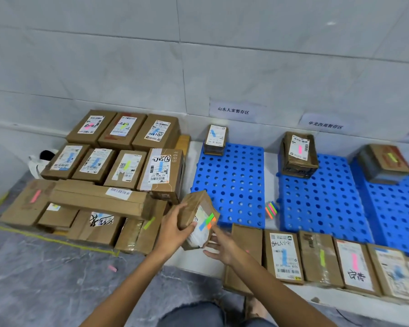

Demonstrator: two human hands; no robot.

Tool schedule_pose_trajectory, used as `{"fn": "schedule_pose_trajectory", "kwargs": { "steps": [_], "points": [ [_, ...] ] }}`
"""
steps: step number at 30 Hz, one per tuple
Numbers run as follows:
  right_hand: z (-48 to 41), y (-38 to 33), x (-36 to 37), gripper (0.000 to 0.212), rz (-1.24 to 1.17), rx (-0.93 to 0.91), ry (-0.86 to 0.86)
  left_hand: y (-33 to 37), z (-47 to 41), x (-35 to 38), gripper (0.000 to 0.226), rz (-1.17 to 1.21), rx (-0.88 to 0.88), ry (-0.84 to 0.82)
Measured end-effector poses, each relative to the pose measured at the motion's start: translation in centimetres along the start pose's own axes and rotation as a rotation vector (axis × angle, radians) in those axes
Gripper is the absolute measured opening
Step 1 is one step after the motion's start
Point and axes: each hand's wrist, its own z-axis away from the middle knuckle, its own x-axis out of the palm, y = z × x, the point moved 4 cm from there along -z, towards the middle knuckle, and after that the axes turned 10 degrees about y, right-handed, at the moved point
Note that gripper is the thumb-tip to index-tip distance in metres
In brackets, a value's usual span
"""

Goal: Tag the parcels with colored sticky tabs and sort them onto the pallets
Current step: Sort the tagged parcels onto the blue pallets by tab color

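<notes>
My left hand (172,228) grips a small cardboard parcel (194,206) from its left side and holds it tilted above the floor, just in front of the left blue pallet (232,185). Its white label carries a blue, a green and an orange tab (207,221). My right hand (221,246) is under and to the right of the parcel, fingers spread, with one fingertip touching the label by the orange tab. A pad of colored sticky tabs (271,210) lies between the left and the middle pallet (321,204).
Each pallet holds one tagged parcel: blue tab (215,139), pink tab (299,154), yellow-green tab (385,162) on the right pallet (397,208). Several tagged parcels are stacked at left (104,173); a row of parcels (316,260) lies front right. A pink tab (112,268) lies on the floor.
</notes>
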Motion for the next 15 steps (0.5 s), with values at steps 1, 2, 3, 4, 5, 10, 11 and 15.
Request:
{"fn": "schedule_pose_trajectory", "kwargs": {
  "steps": [1, 2, 3, 4, 5, 10, 11, 15],
  "points": [
    [-0.3, -0.6, -0.2, 0.038, 0.005, -0.032, 0.046, 0.7, 0.0, 0.1, 0.055, 0.066, -0.016, -0.018],
    [-0.6, -1.2, -0.2, 0.043, 0.006, -0.067, 0.091, 0.9, -0.2, 0.3, 0.057, 0.127, -0.037, -0.036],
    [-0.6, -1.9, -0.3, 0.045, 0.011, -0.107, 0.134, 1.3, -0.2, 0.5, 0.058, 0.169, -0.059, -0.054],
    [-0.6, -2.6, -0.5, 0.044, 0.013, -0.153, 0.172, 1.4, -0.3, 0.7, 0.060, 0.204, -0.082, -0.073],
    [-0.5, -3.4, -0.7, 0.038, 0.016, -0.212, 0.204, 1.7, -0.5, 0.9, 0.060, 0.237, -0.115, -0.091],
    [-0.2, -7.5, -3.6, 0.017, -0.004, -0.413, 0.311, 1.5, -1.4, 1.3, 0.056, 0.472, -0.344, -0.044],
    [-0.2, -8.1, -4.4, 0.015, -0.041, -0.423, 0.307, 1.5, -1.5, 1.3, 0.056, 0.514, -0.387, -0.019],
    [-0.7, -10.3, -8.7, 0.022, -0.286, -0.393, 0.295, 2.1, -1.7, 2.8, 0.050, 0.650, -0.463, -0.002]
  ]
}}
